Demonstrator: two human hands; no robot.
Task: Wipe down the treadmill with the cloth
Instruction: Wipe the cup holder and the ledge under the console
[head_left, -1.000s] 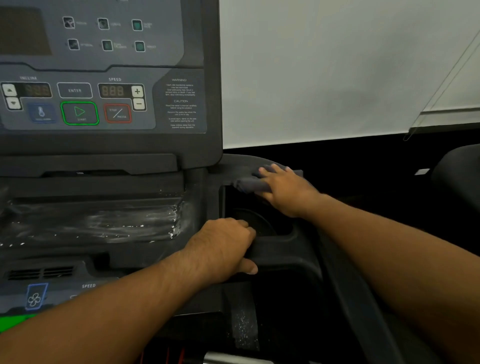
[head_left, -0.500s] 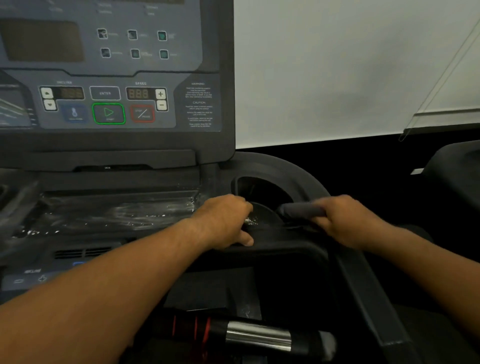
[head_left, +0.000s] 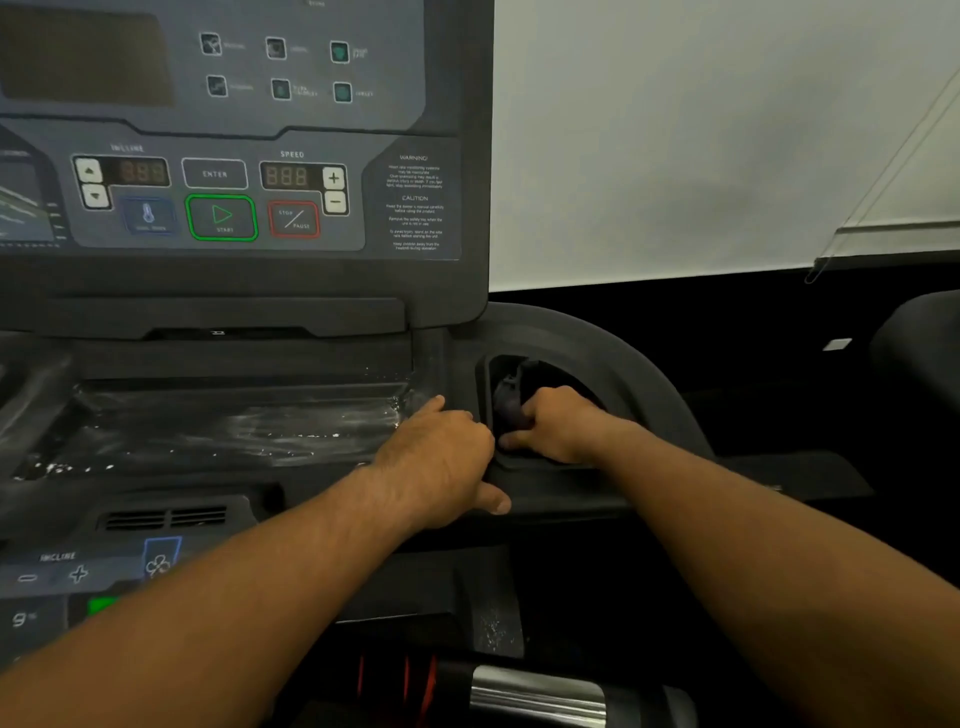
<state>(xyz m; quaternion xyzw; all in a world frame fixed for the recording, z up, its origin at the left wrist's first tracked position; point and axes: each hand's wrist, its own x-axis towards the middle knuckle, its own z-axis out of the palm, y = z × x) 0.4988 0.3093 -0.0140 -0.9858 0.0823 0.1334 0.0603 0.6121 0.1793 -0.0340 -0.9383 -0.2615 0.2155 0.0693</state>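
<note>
Two hands work at our treadmill (head_left: 613, 343). Our right hand (head_left: 563, 426) is down inside the cup holder (head_left: 550, 371) to the right of the console (head_left: 311, 130), fingers curled round the dark cloth (head_left: 506, 402), which sits bunched against the holder's left wall. Our left hand (head_left: 441, 460) grips the treadmill's moulded edge just left of the holder, thumb hooked under the front lip. Beside it lies a tray (head_left: 234, 415) under crinkled plastic film.
</note>
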